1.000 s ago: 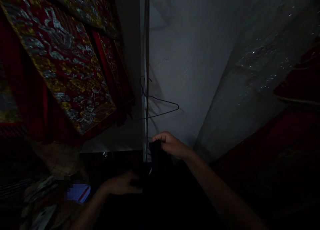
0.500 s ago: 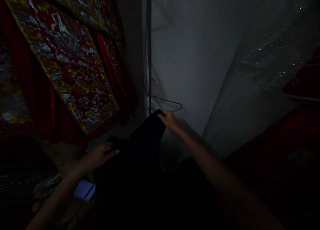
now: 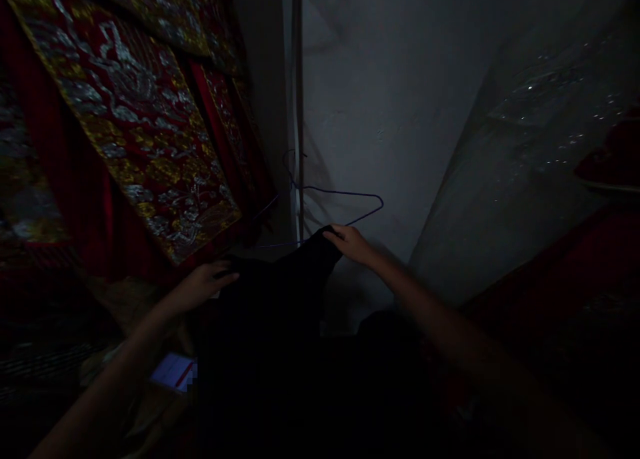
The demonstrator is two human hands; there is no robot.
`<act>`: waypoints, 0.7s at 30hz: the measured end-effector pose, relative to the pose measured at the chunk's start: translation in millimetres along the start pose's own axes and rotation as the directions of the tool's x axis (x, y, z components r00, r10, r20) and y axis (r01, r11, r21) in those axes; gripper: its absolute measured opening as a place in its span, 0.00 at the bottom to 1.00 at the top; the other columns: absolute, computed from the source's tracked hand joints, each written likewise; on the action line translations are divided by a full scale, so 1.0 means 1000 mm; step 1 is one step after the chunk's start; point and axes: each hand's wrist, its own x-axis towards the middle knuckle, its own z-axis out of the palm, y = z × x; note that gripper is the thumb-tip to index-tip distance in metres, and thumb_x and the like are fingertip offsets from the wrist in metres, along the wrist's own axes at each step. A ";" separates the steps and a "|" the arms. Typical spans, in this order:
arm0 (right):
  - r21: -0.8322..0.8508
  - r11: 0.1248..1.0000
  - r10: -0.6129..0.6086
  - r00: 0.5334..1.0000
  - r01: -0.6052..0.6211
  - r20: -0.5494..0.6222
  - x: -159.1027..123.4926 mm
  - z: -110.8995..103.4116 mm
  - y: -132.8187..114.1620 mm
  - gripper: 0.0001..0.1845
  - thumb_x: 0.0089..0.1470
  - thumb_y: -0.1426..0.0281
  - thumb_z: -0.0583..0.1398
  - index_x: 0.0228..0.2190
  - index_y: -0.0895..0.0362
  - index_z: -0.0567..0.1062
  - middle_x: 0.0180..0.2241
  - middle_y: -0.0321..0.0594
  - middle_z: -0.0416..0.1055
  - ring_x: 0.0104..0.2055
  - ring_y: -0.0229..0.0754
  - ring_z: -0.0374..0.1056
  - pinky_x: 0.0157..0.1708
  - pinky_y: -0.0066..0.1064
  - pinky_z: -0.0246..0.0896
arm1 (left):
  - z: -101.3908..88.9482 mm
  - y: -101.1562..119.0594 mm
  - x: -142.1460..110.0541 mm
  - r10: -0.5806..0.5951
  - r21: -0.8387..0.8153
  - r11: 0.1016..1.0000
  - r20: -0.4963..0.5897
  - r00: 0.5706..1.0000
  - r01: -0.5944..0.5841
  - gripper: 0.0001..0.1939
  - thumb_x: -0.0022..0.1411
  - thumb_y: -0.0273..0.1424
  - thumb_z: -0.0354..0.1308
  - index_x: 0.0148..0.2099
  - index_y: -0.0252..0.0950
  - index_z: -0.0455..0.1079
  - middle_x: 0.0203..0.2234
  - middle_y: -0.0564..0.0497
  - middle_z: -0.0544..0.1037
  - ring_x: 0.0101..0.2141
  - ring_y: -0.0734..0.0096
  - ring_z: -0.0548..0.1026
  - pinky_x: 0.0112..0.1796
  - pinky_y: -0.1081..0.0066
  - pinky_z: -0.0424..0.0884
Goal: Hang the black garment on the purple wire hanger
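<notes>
A black garment [image 3: 280,306] hangs between my two hands, too dark to show its exact cut. My right hand [image 3: 354,244] pinches its upper right corner, thumb and fingers closed on the cloth. At the upper left corner, my left hand [image 3: 203,286] is closed on the cloth, with its thumb lying over the front. Just behind the garment's top edge is a thin blue wire hanger [image 3: 345,192], its hook beside a narrow upright strip [image 3: 295,99]. The garment hides part of the hanger's lower bar.
Red cloth embroidered in gold and silver [image 3: 140,112] hangs at the left. A grey wall [image 3: 380,99] stands ahead. Shiny clear plastic sheeting [image 3: 525,132] covers the right side, near red fabric [image 3: 545,259]. A lit screen [image 3: 170,371] shows below my left forearm.
My right hand has shifted right and my left hand has risen slightly, spreading the garment's top wider. More of the hanger now shows, reaching farther right.
</notes>
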 end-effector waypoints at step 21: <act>0.218 0.970 0.097 0.995 -0.103 0.037 -0.016 -0.008 -0.025 0.23 0.55 0.49 0.58 0.25 0.57 0.69 0.23 0.32 0.61 0.26 0.36 0.57 0.26 0.28 0.51 | -0.033 0.045 0.060 0.476 0.426 0.808 -0.066 0.877 -0.407 0.19 0.69 0.44 0.49 0.40 0.37 0.74 0.40 0.43 0.78 0.43 0.57 0.76 0.49 0.61 0.71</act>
